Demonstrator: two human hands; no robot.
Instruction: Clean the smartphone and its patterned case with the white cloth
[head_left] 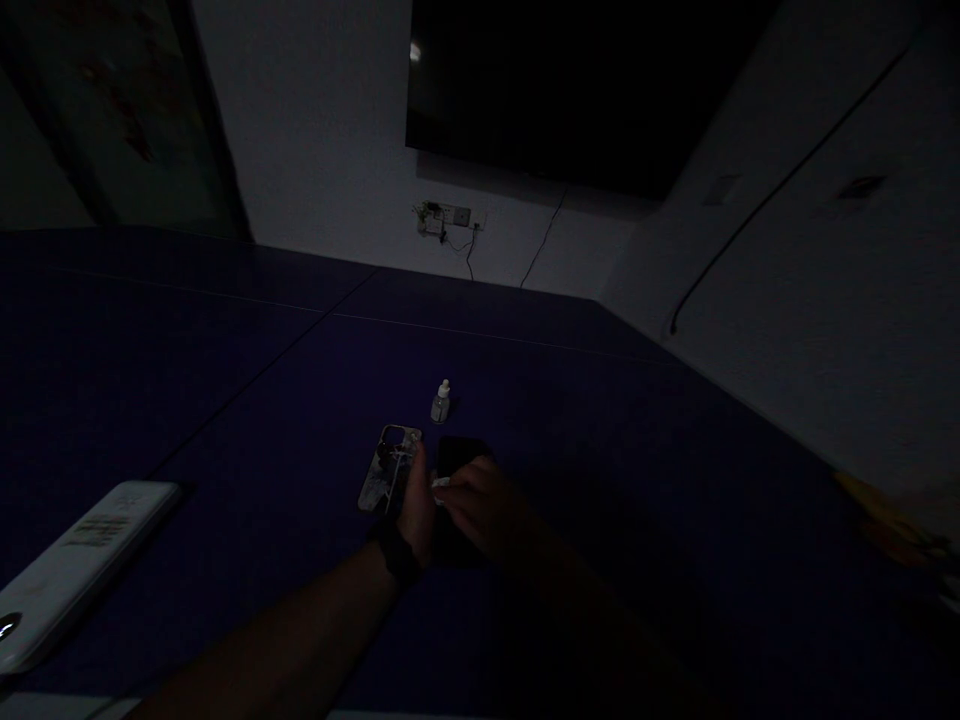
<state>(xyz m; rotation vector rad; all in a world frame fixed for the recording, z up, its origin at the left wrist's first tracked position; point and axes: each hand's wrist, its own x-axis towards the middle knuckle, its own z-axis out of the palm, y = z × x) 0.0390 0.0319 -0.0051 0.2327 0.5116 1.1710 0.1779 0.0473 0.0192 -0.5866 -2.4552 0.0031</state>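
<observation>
My left hand (pixel 418 505), with a dark band on the wrist, is held along the left side of a dark flat rectangular object (pixel 456 455). Its thumb points up and its other fingers are hidden, seemingly around that object. Over the object's face, my right hand (pixel 480 500) pinches a small white piece (pixel 440 483) that looks like cloth or tissue. A phone case (pixel 382 475) with a dark and pale pattern lies just left of my left hand, partly covered by it. Beyond both hands stands a small clear dropper bottle (pixel 440 405) with a white top, upright.
The dim room has a dark blue surface (pixel 277 400) under everything. A long white device (pixel 82 565) lies at the lower left. Ahead, a large screen (pixel 570 90) hangs above a wall socket (pixel 450 217) with cables. Something yellow (pixel 885 515) sits at the right.
</observation>
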